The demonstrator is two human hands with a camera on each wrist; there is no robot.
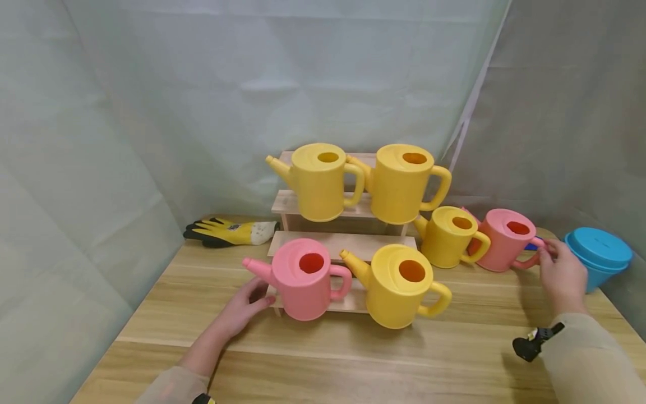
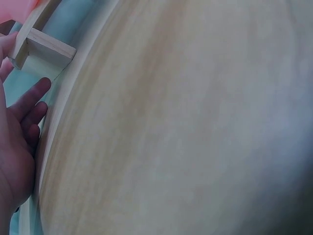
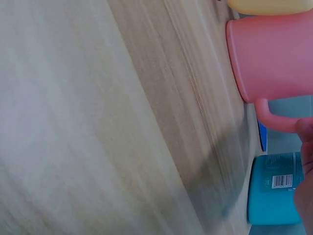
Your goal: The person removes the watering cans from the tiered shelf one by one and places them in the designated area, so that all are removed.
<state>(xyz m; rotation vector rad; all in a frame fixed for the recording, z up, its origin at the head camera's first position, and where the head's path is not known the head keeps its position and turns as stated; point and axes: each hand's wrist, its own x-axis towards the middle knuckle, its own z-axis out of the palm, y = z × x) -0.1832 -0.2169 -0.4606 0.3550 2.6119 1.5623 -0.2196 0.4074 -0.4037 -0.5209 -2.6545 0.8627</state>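
Note:
A three-step wooden shelf point(image 1: 342, 244) holds a pink watering can point(image 1: 305, 286) and a yellow one point(image 1: 393, 297) low at the front, with two yellow cans point(image 1: 319, 188) point(image 1: 398, 191) higher up. My left hand point(image 1: 239, 311) grips the shelf's lower left corner by its thumb and a finger; the other fingers are loosely bent in the left wrist view point(image 2: 19, 147). To the right, my right hand point(image 1: 564, 275) pinches the handle of another pink can point(image 1: 504, 241), which stands upright on the table beside a smaller-looking yellow can point(image 1: 446, 238).
Yellow-and-black gloves point(image 1: 232, 232) lie left of the shelf. A blue lidded container point(image 1: 598, 252) stands at the far right, close to my right hand. Part of a small blue object point(image 1: 531, 246) shows behind the pink can's handle. Grey cloth hangs behind the wooden table point(image 1: 333, 367).

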